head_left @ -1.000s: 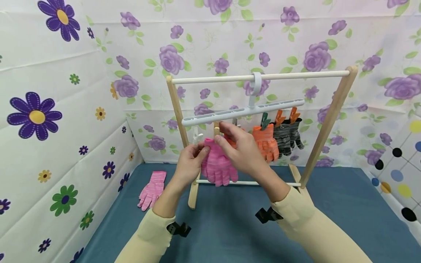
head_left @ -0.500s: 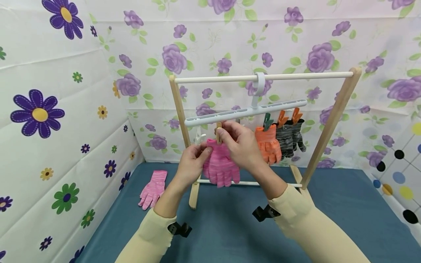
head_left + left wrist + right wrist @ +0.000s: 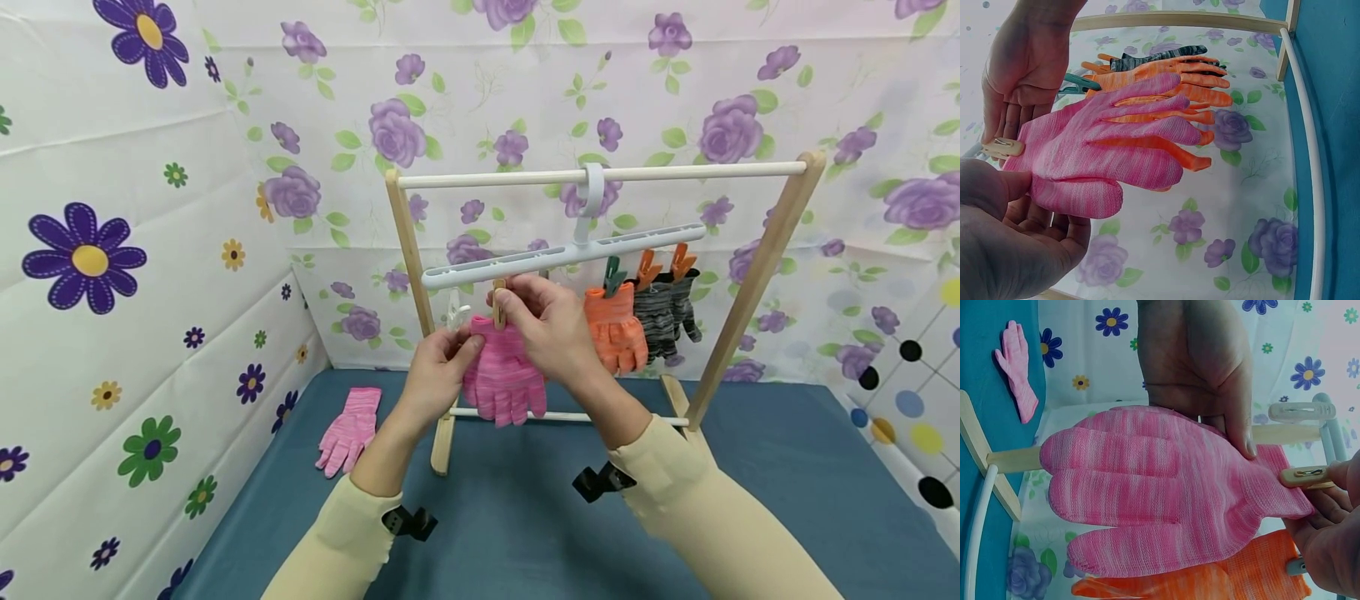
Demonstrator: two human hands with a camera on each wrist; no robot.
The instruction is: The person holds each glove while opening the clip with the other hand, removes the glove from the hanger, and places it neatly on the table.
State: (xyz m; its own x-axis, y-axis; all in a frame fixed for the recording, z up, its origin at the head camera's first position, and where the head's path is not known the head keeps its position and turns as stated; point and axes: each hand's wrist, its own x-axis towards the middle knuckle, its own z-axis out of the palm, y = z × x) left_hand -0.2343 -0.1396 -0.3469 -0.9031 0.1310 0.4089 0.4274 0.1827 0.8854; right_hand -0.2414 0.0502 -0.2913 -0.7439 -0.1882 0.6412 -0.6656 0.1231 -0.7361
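My left hand pinches a pink glove near its cuff, thumb in front; the glove hangs fingers down. My right hand pinches a tan clothespin between thumb and fingers at the cuff's upper edge. In the right wrist view the clothespin lies over the pink cuff. Just above both hands runs a pale grey hanger, hooked on the rack's top rod. A white clothespin hangs from its left end, beside my left fingers.
Orange gloves hang behind the pink one, one from a green clothespin. Dark grey gloves hang from orange clothespins farther right. A second pink glove lies on the blue surface at left. The wooden rack stands around the hanger.
My right hand has brought the tan clothespin slightly down onto the pink cuff. The hanger's right end and the gloves hanging there have shifted a little rightward. My left hand keeps its hold.
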